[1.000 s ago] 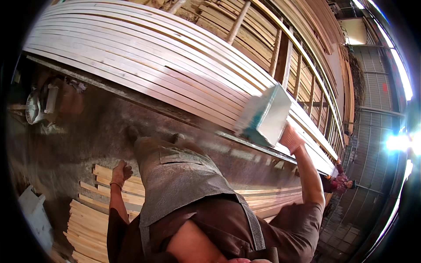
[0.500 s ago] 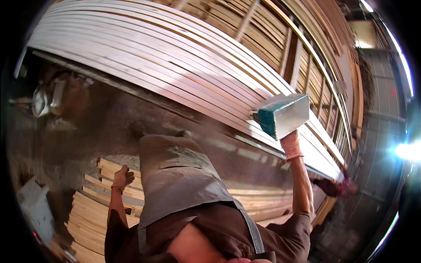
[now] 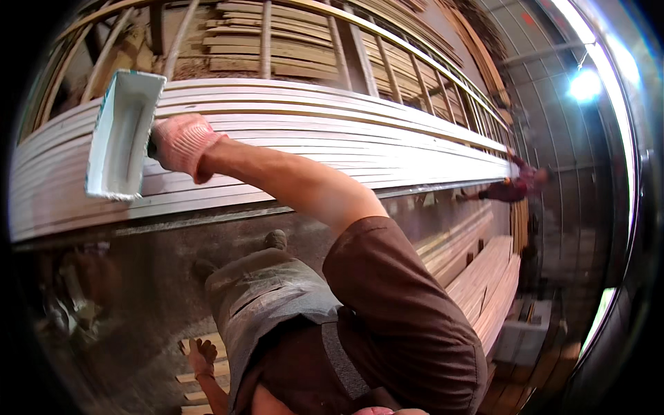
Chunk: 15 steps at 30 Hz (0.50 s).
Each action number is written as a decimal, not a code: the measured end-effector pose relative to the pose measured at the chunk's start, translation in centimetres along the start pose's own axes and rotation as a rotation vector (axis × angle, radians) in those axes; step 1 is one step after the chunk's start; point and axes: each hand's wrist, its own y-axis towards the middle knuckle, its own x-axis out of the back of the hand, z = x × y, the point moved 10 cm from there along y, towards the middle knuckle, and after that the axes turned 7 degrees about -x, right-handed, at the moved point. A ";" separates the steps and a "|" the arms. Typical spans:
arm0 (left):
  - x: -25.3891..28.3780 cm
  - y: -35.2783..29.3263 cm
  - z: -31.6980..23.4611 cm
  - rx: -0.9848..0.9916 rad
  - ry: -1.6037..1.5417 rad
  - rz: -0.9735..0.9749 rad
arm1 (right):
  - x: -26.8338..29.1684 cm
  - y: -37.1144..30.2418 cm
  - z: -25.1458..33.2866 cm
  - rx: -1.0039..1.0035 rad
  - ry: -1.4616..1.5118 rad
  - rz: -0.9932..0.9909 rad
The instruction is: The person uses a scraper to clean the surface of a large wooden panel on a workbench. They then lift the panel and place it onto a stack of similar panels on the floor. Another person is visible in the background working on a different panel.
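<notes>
My right hand [image 3: 181, 145], in a pale pink knitted glove, grips an open rectangular box [image 3: 123, 138], whitish inside with teal along its edges. The arm reaches far to the left, holding this box over a long row of white-coated boards [image 3: 332, 142] laid side by side. Whether the box touches the boards I cannot tell. Down by my left side hangs my left hand [image 3: 202, 357], holding nothing, its fingers loosely apart. Below that hand lie bare wooden strips [image 3: 200, 398].
Behind the white boards runs a wooden rack [image 3: 380, 62] with stacked timber [image 3: 270, 45]. A co-worker [image 3: 519, 181] is at the boards' far right end. More planks [image 3: 487, 287] lie to my right, near a pale box-shaped thing [image 3: 523, 339]. Dark floor [image 3: 159, 283] lies around my feet.
My right hand has swept the box from the right far over to the left along the white boards. The view has turned; my left hand still hangs at my side.
</notes>
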 end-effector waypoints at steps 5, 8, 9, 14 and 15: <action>-3.6 -1.3 -1.5 -0.049 0.131 -0.219 | -4.1 -11.5 -19.2 0.034 -0.569 0.095; -3.4 1.2 -0.4 -0.151 0.445 -0.071 | -4.2 -22.3 -36.8 -0.306 -0.348 -0.180; -1.8 2.6 1.0 -0.114 0.353 -0.240 | -2.6 -26.2 -40.3 -0.451 -0.273 -0.240; -14.4 2.4 2.5 -0.067 0.731 -0.117 | -2.9 -46.6 -60.6 -0.724 -0.158 -0.341; -17.5 1.6 2.7 -0.097 0.798 -0.051 | -2.9 -49.2 -62.9 -0.787 -0.187 -0.275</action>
